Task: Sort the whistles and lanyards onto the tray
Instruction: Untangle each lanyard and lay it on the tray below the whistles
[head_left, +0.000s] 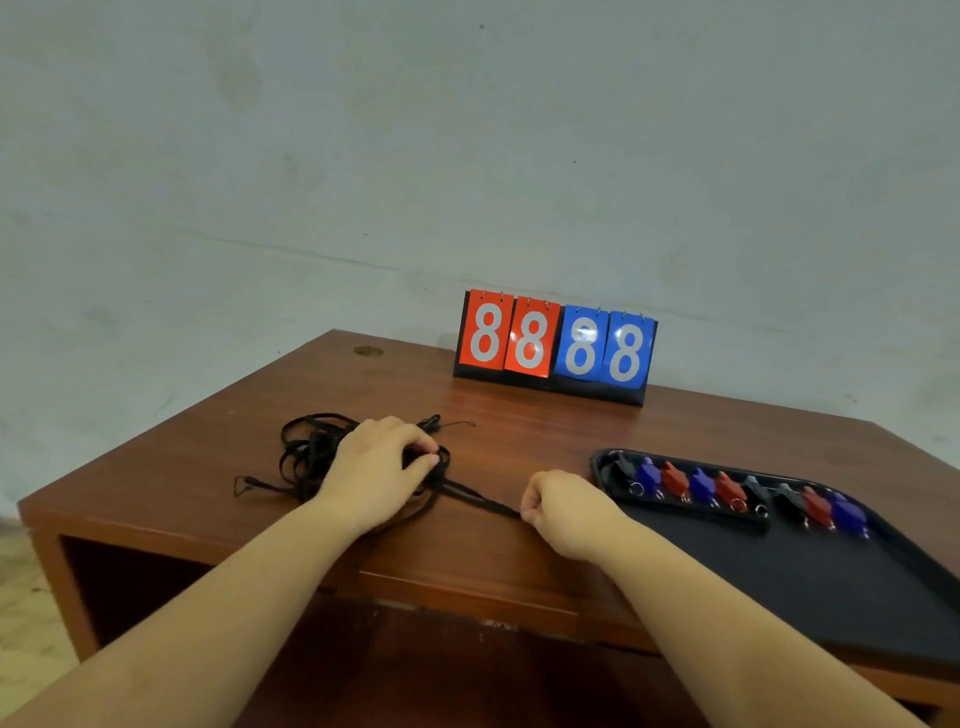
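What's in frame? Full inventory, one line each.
whistles: nine, black, blue and red, in a row along the tray's far edge
tray: one, black, on the desk's right side
lanyards: a tangled pile, count unclear, black, on the desk left of centre
scoreboard: one, two red and two blue cards all showing 8, at the desk's back edge by the wall
desk: one, brown wood
left hand: on the lanyard pile, fingers curled on strands
right hand: pinches a lanyard strand pulled out from the pile
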